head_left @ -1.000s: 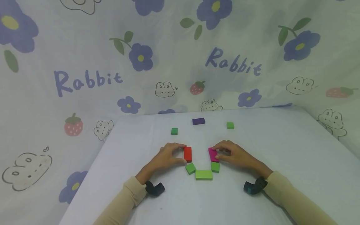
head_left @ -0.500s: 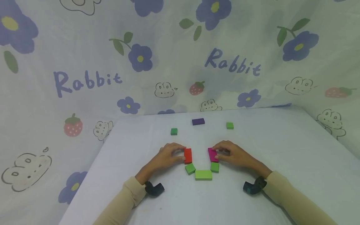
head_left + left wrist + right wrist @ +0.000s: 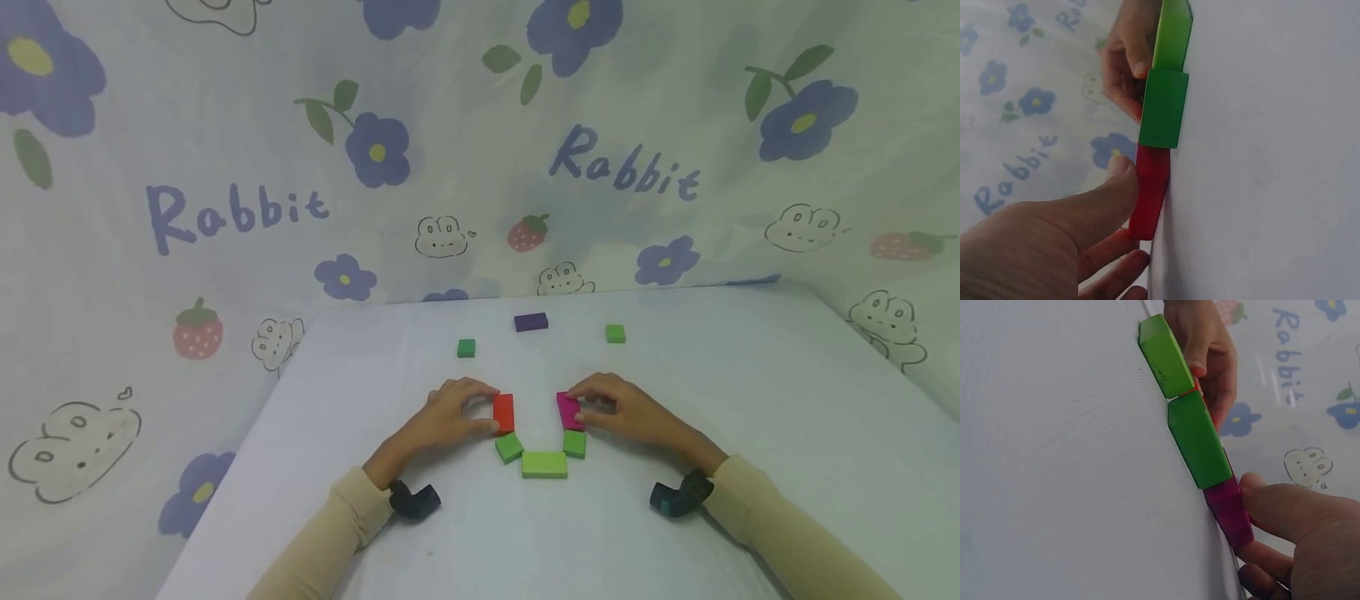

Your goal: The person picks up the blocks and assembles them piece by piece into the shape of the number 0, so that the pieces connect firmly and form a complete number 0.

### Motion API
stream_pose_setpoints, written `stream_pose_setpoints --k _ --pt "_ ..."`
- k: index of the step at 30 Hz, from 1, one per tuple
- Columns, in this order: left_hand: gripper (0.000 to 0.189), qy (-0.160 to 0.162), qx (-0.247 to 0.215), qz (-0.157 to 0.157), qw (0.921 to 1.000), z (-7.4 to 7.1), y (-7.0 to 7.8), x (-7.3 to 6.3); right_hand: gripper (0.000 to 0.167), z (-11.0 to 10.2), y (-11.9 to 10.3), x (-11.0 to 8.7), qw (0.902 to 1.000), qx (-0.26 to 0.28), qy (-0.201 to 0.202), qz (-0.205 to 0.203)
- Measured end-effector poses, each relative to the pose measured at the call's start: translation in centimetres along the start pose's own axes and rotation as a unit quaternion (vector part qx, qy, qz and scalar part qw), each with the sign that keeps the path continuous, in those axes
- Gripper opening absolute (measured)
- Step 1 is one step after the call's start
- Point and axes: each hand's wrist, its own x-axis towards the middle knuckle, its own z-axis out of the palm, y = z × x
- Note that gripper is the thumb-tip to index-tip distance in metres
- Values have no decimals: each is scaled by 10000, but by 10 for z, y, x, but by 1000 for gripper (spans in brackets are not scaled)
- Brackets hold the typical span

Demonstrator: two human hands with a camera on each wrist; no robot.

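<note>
My left hand (image 3: pixel 450 414) pinches a red rectangular block (image 3: pixel 504 408) lying flat, thumb and forefinger at its left side. Opposite it, my right hand (image 3: pixel 626 410) pinches a magenta block (image 3: pixel 567 406) between thumb and forefinger. A green block (image 3: pixel 509 447), turned at an angle, adjoins the red block's near end. Another green block (image 3: pixel 574 444) adjoins the near end of the magenta one. Between these two, nearest the body, lies a longer lime-green block (image 3: pixel 544 465), so the pieces form a U. The left wrist view shows the red block (image 3: pixel 1150 194) behind the green.
Farther back on the white table (image 3: pixel 712 375) lie a purple block (image 3: pixel 531 322), a small dark green block (image 3: pixel 467 348) and a small light green block (image 3: pixel 616 334). A printed curtain (image 3: pixel 480 150) rises behind the table's far edge.
The red block has slid slightly toward the body, up against the green block, with my left thumb shifting a little. My right hand and the magenta block stay about where they were.
</note>
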Motion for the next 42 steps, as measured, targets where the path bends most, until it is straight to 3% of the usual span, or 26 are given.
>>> stream_pose_setpoints --k 27,34,37,42 --pt "52 -78 60 67 9999 -2 -1 0 35 -1 1 0 10000 -21 2 -12" --pt "47 -177 -288 -95 9994 -6 -6 0 36 -1 0 0 10000 49 48 -64" --pt "40 -30 -589 -236 9980 -12 -10 0 35 -1 0 0 9999 84 31 -92" --pt "33 484 -848 -473 9941 -24 -18 -1 33 0 1 -2 9999 57 29 -146"
